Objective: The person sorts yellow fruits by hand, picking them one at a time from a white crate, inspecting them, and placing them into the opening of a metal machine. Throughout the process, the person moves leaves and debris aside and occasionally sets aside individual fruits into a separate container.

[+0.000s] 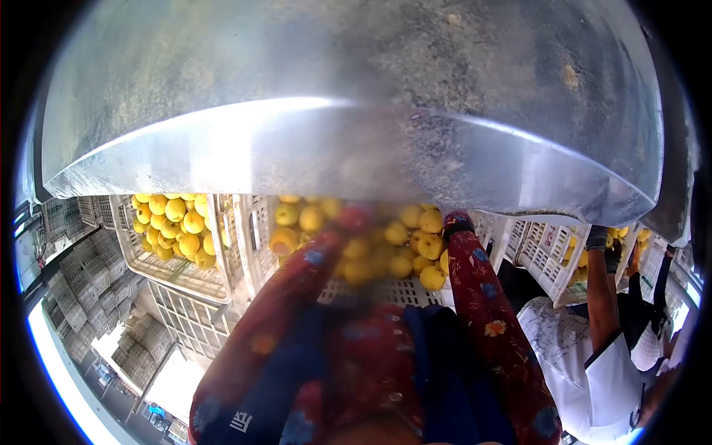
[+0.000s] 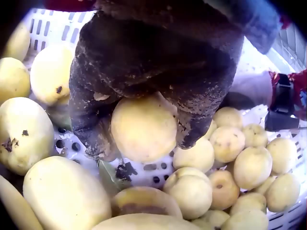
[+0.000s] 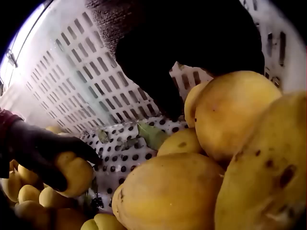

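Observation:
My left hand (image 2: 153, 62), in a dark soiled glove, points down and grips a yellow peach (image 2: 144, 127) between thumb and fingers. The right wrist view shows this same peach low at the left, over the crate's perforated floor. My right hand (image 3: 192, 38), also gloved and in deep shadow, reaches down beside the crate wall. One of its fingers (image 3: 165, 91) extends straight down, and a large peach (image 3: 235, 112) lies just under the hand. In the head view both hands are mostly hidden by blur and a metal edge.
Loose peaches (image 1: 415, 245) lie in the white slotted crate (image 3: 76, 81), with a green leaf (image 3: 152, 135) on its floor. A wide metal surface (image 1: 356, 156) overhangs the crate. Another peach-filled crate (image 1: 222, 285) stands left. At right, a person in white (image 1: 586, 356) works by another crate (image 1: 540, 256).

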`<state>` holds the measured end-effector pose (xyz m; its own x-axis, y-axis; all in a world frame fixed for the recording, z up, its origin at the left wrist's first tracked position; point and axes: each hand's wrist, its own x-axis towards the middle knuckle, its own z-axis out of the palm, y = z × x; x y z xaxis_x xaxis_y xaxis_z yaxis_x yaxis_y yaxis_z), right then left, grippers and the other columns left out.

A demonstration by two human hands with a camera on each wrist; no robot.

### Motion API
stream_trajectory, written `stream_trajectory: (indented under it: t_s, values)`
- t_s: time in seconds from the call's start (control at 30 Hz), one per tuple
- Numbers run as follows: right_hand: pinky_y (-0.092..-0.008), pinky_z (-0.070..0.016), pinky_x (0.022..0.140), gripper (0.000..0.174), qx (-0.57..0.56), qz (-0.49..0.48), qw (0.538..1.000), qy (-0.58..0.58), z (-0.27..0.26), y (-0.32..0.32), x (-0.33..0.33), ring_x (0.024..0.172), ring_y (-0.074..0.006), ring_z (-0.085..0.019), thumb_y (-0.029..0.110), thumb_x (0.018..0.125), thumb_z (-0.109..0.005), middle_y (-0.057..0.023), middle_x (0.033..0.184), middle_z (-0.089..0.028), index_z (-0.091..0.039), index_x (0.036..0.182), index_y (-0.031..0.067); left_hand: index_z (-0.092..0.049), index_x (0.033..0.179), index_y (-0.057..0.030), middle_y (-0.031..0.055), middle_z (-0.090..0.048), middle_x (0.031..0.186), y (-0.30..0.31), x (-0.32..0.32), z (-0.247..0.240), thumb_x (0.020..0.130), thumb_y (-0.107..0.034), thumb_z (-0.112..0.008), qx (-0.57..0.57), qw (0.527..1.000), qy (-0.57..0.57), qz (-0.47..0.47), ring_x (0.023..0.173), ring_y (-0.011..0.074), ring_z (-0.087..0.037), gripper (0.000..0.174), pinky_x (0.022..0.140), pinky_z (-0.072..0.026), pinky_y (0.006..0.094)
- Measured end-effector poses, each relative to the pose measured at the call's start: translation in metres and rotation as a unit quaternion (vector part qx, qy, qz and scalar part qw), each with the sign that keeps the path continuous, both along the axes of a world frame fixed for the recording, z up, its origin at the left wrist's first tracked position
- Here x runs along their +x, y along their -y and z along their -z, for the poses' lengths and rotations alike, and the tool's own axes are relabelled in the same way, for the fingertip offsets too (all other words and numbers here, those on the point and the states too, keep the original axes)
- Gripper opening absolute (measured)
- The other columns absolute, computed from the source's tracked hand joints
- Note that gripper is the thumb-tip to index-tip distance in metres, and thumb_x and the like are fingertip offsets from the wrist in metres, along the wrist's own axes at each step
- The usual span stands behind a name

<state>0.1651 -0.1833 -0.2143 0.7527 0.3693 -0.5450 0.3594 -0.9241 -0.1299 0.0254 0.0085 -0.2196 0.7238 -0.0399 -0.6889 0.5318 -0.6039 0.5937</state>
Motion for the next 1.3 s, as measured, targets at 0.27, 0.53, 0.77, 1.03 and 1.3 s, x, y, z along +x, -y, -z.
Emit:
stream_trajectory:
  t_s: [0.27, 0.53, 0.77, 1.03, 1.3]
  values:
    - [-0.0387, -0.0495, 0.096, 0.064, 0.311, 0.147, 0.929, -0.134, -0.022, 0.002, 0.004, 0.11, -0.0327, -0.061, 0.01, 0.07, -0.08, -0.0163, 0.117, -0.062, -0.053, 0.128, 0.0017, -0.051, 0.134, -0.0014, 0.0107, -0.064, 0.118, -0.045, -0.036, -0.081, 0.088, -0.023, -0.074, -0.317, 0.877, 0.012, -0.361, 0.098, 0.0164, -0.064, 0.056, 0.084, -0.0537, 0.0286]
    - [-0.0379, -0.0408, 0.108, 0.083, 0.526, 0.018, 0.849, -0.056, -0.185, 0.015, -0.075, 0.129, -0.0261, -0.047, 0.006, 0.065, -0.086, -0.0121, 0.139, -0.048, -0.045, 0.137, 0.0015, -0.035, 0.148, -0.0089, 0.0081, -0.058, 0.122, -0.018, -0.058, -0.187, 0.083, -0.005, -0.065, -0.393, 0.844, 0.174, -0.322, 0.093, 0.013, -0.06, 0.071, 0.071, -0.0544, 0.0268]
    - [-0.0422, -0.0395, 0.109, 0.093, 0.56, 0.028, 0.828, 0.003, -0.242, 0.025, -0.132, 0.13, -0.0315, -0.048, 0.009, 0.064, -0.088, -0.0186, 0.139, -0.049, -0.039, 0.142, -0.0013, -0.037, 0.147, -0.0099, 0.0072, -0.058, 0.124, 0.011, -0.083, -0.209, 0.08, 0.004, -0.059, -0.605, 0.66, 0.141, -0.421, 0.085, 0.0088, -0.06, 0.072, 0.064, -0.0523, 0.0241]
    - [-0.0468, -0.0474, 0.097, 0.077, 0.495, 0.031, 0.824, 0.274, -0.262, -0.034, -0.089, 0.119, -0.0366, -0.053, 0.018, 0.073, -0.085, -0.0206, 0.133, -0.049, -0.044, 0.137, 0.004, -0.031, 0.15, -0.0128, 0.0076, -0.052, 0.13, 0.001, -0.074, -0.263, 0.085, 0.009, -0.055, -0.367, 0.811, 0.344, -0.298, 0.096, 0.0121, -0.06, 0.073, 0.076, -0.0555, 0.0268]
    - [-0.0533, -0.0425, 0.097, 0.075, 0.439, -0.022, 0.806, 0.397, -0.222, -0.096, 0.006, 0.114, -0.0466, -0.049, 0.022, 0.074, -0.083, -0.0301, 0.123, -0.051, -0.046, 0.134, -0.0031, -0.024, 0.154, -0.005, 0.0106, -0.04, 0.144, -0.003, -0.046, -0.249, 0.092, -0.005, -0.057, -0.32, 0.812, 0.347, -0.344, 0.112, 0.0148, -0.055, 0.07, 0.087, -0.0539, 0.0286]
